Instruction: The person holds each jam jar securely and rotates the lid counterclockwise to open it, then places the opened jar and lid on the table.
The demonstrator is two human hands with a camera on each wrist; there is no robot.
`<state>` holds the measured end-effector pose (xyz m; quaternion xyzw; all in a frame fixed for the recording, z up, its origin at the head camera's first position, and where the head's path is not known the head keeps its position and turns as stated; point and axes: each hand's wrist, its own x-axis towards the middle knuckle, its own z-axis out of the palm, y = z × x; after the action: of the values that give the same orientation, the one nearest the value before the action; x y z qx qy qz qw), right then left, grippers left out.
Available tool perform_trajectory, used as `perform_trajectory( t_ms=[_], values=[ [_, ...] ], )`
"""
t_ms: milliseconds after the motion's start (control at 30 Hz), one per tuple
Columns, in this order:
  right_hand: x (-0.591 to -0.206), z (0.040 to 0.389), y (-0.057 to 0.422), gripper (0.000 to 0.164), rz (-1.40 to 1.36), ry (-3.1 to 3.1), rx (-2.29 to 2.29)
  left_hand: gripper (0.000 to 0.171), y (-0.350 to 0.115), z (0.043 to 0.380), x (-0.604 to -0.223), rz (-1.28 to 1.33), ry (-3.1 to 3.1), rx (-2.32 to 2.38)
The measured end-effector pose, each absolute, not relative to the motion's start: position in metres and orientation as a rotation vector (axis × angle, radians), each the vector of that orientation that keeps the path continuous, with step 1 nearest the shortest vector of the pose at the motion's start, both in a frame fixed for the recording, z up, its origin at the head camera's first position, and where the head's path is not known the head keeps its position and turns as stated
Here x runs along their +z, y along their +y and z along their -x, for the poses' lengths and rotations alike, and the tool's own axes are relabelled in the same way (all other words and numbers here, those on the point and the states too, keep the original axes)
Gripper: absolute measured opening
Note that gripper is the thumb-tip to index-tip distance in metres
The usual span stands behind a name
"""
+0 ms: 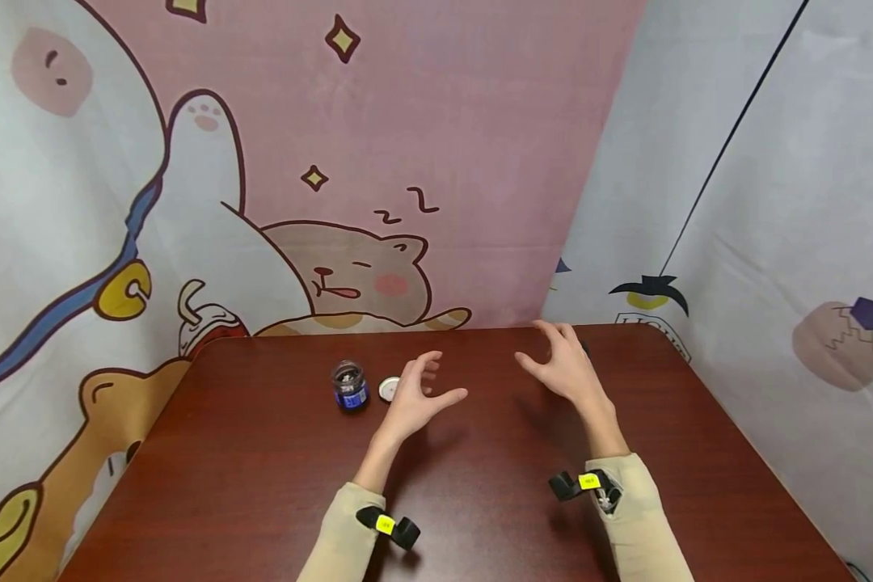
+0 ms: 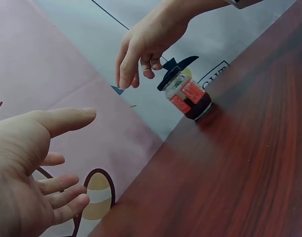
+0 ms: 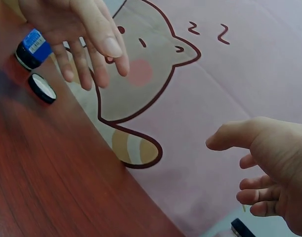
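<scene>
My left hand [image 1: 413,398] hovers over the table with fingers loosely bent and thumb spread, holding nothing. Just left of it a white-faced lid [image 1: 388,389] lies on the table, partly behind the hand. Beside the lid stands a glass jar [image 1: 350,390] with a blue label, uncapped, with dark contents. My right hand [image 1: 563,368] is raised at the right, thumb apart from the fingers, also holding nothing. In the left wrist view a red-labelled jar [image 2: 188,96] with a dark lid stands near that hand; in the head view the hand hides most of it.
The brown table [image 1: 480,501] ends at the back against a printed cloth [image 1: 480,162] with cartoon animals. A grey-white cloth [image 1: 757,242] hangs along the right side. Each sleeve carries a small black wrist camera.
</scene>
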<state>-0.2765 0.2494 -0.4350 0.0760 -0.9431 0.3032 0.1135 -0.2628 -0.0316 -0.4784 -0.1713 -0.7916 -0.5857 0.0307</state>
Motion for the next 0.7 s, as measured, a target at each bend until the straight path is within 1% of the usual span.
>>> perform_trajectory(
  t_ms=[367, 700],
  values=[
    [-0.443, 0.281, 0.278, 0.07, -0.17, -2.779, 0.846, 0.073, -0.02, 0.267, -0.488, 0.543, -2.446, -1.799],
    [-0.451, 0.282, 0.292, 0.068, -0.109, -2.762, 0.855, 0.072, -0.009, 0.269, -0.496, 0.549, -2.453, -1.831]
  ],
)
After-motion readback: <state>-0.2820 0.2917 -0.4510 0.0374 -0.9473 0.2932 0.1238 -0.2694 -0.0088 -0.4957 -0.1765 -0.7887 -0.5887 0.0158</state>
